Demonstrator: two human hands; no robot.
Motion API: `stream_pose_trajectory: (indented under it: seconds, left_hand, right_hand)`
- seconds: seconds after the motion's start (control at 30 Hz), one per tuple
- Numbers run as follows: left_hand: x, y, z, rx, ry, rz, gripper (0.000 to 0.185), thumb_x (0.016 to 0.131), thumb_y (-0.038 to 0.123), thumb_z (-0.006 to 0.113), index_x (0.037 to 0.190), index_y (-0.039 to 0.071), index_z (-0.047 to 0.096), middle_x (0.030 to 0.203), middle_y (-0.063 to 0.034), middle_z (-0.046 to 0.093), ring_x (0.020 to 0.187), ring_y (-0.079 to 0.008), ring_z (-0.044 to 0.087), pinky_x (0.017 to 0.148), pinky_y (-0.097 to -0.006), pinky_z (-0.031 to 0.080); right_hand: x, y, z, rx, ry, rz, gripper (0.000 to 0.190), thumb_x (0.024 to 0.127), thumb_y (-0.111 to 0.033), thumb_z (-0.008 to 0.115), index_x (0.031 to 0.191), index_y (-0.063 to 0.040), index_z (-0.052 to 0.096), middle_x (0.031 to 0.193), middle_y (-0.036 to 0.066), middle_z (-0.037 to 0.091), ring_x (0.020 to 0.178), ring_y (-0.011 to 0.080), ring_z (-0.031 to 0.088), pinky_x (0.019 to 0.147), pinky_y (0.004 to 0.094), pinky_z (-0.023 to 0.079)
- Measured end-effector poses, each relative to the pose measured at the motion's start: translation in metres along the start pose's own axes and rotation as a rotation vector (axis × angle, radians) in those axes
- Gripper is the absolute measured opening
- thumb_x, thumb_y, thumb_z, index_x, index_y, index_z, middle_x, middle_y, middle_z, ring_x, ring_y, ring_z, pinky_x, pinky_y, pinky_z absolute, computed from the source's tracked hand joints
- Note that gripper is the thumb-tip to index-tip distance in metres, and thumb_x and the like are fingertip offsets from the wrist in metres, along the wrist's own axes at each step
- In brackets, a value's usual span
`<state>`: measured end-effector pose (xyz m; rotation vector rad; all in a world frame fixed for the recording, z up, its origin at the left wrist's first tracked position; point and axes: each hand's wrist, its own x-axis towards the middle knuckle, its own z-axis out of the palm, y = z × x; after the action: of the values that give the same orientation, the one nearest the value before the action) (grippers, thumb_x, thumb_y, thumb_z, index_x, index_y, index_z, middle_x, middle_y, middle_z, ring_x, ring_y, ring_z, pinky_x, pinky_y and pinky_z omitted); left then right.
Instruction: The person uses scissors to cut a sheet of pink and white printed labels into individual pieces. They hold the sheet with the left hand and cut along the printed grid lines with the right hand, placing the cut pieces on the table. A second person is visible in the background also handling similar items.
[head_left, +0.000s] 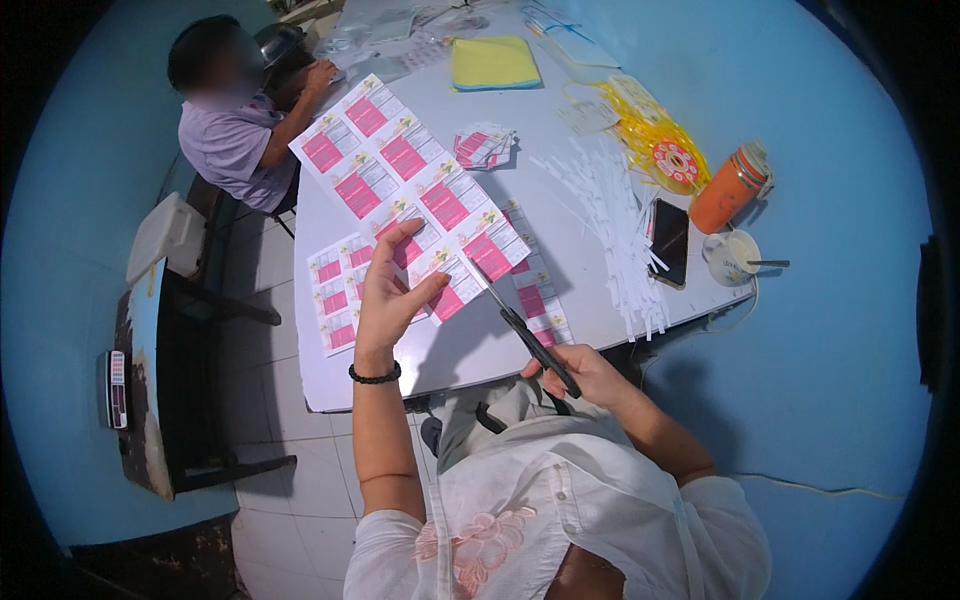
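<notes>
My left hand (397, 289) grips a sheet of printed pink-and-white labels (409, 176) by its lower part, thumb and fingers on its printed face. The sheet is raised above the table, tilted. In my right hand (581, 375) is a pair of black-handled scissors (529, 334). Their blades meet the sheet's lower edge, between two columns of labels. Beneath the raised sheet, another label sheet (334, 300) lies at the left, and one more (534, 296) at the right, both partly hidden. A small pile of cut labels (484, 146) rests beyond the sheet.
White paper strips (615, 225) are heaped at the right beside a phone (669, 244), an orange bottle (727, 187) and a cup with a spoon (731, 257). Yellow ribbon (637, 112) and a folded yellow cloth (495, 62) lie farther back. A person (232, 112) sits at the table's left side.
</notes>
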<state>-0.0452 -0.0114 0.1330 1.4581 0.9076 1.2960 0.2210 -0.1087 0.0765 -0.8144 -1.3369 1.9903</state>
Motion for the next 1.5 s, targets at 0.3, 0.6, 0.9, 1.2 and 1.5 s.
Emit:
stream_pose_trajectory:
  seconds: [0.3,0.6,0.9,1.2,1.5]
  left_hand:
    - [-0.006,0.0,0.004,-0.026,-0.099,0.001,0.065,0.074,-0.001,0.074,0.13,0.0,0.041,0.124,-0.0105,0.051,0.117,-0.0171,0.048,0.101,-0.031,0.039]
    - [-0.011,0.001,0.008,-0.046,-0.095,-0.025,0.067,0.073,-0.001,0.075,0.13,-0.002,0.041,0.126,-0.0104,0.05,0.12,-0.0182,0.046,0.103,-0.0314,0.036]
    - [-0.019,-0.006,0.017,-0.051,-0.136,-0.056,0.067,0.074,-0.001,0.074,0.132,-0.002,0.04,0.128,-0.0101,0.048,0.122,-0.0184,0.044,0.104,-0.031,0.035]
    - [-0.03,-0.011,0.024,-0.059,-0.193,-0.087,0.066,0.074,0.002,0.075,0.132,-0.001,0.041,0.126,-0.0101,0.049,0.121,-0.0172,0.044,0.103,-0.0302,0.035]
    - [-0.048,-0.015,0.035,-0.116,-0.24,-0.207,0.064,0.074,0.003,0.075,0.13,0.0,0.044,0.126,-0.0085,0.05,0.119,-0.0163,0.045,0.1,-0.0294,0.037]
  right_hand:
    - [0.006,0.003,0.01,0.122,0.056,-0.019,0.02,0.093,-0.008,0.051,0.109,0.002,0.059,0.069,-0.004,0.049,0.06,0.0043,0.046,0.057,0.0196,0.037]
    - [0.009,0.001,0.012,0.037,0.081,-0.003,0.022,0.095,-0.013,0.051,0.111,0.002,0.058,0.065,-0.006,0.046,0.06,0.0038,0.044,0.057,0.0189,0.036]
    - [0.012,0.003,0.013,0.049,0.116,-0.003,0.022,0.099,-0.015,0.048,0.111,0.0,0.057,0.07,-0.006,0.044,0.061,0.0035,0.042,0.057,0.0182,0.035]
    - [0.019,0.003,0.016,0.063,0.141,-0.049,0.021,0.098,-0.016,0.048,0.109,0.0,0.058,0.072,-0.006,0.045,0.062,0.0047,0.042,0.059,0.0197,0.036]
    - [0.026,0.018,0.015,0.184,0.289,-0.042,0.017,0.093,-0.022,0.056,0.091,-0.005,0.055,0.072,-0.002,0.05,0.061,0.006,0.047,0.06,0.0208,0.037]
